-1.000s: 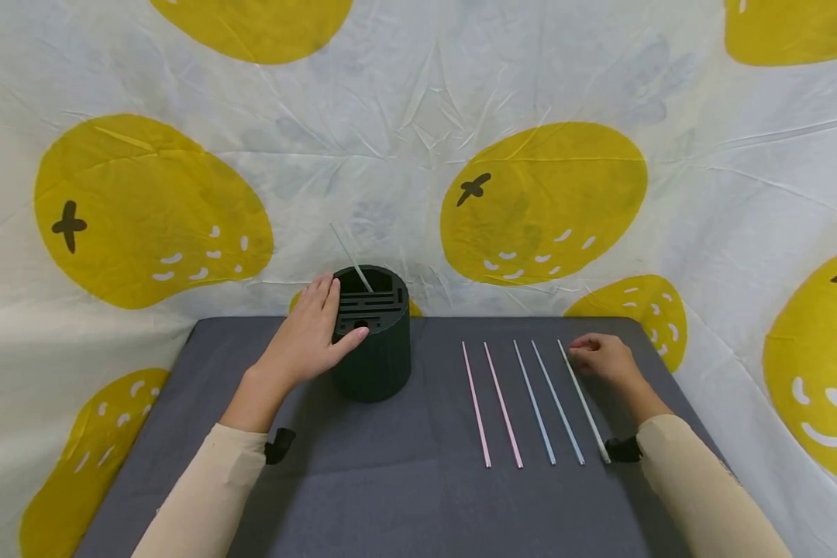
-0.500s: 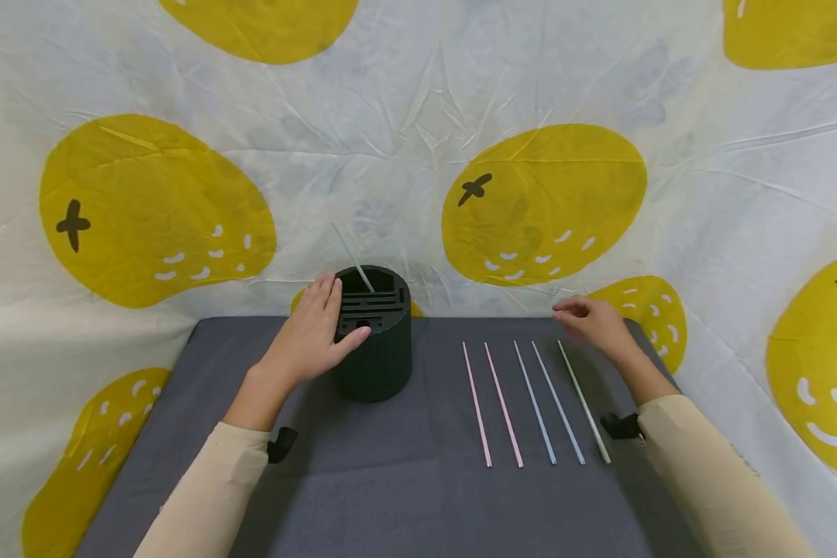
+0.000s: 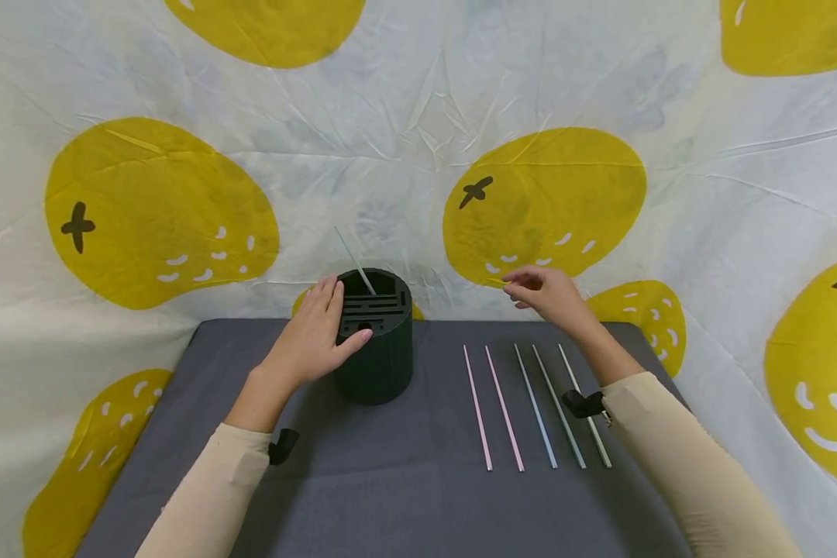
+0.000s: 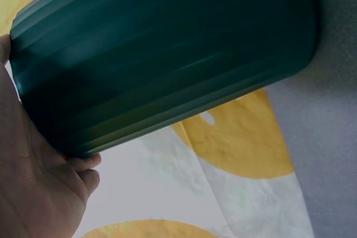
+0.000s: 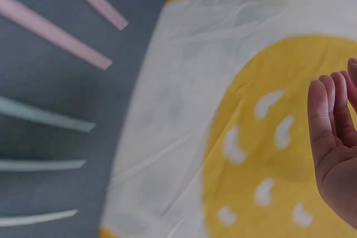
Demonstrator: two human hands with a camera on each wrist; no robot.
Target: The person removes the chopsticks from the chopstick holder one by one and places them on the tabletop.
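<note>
My left hand (image 3: 314, 329) rests on the left rim of a dark green round utensil holder (image 3: 377, 368) with slots in its top. Its fingers lie fairly straight over the rim, the thumb spread to the front. One pale chopstick (image 3: 354, 259) leans out of the holder's back compartment. My right hand (image 3: 547, 294) hovers above the table's back edge, nothing visible between its loosely bent fingers. Below it lie two pink chopsticks (image 3: 477, 407), two bluish ones and a pale greenish chopstick (image 3: 601, 449), side by side. The right wrist view shows their far ends and my fingers.
The table has a dark grey cloth (image 3: 390, 496). Right behind it hangs a white curtain (image 3: 390, 178) printed with yellow fruit. A small black wrist mount (image 3: 582, 403) on my right arm overlaps the rightmost chopsticks in the head view.
My right hand has risen from beside the rightmost chopstick and moved left toward the holder. The left hand, the holder and the chopsticks stay in place.
</note>
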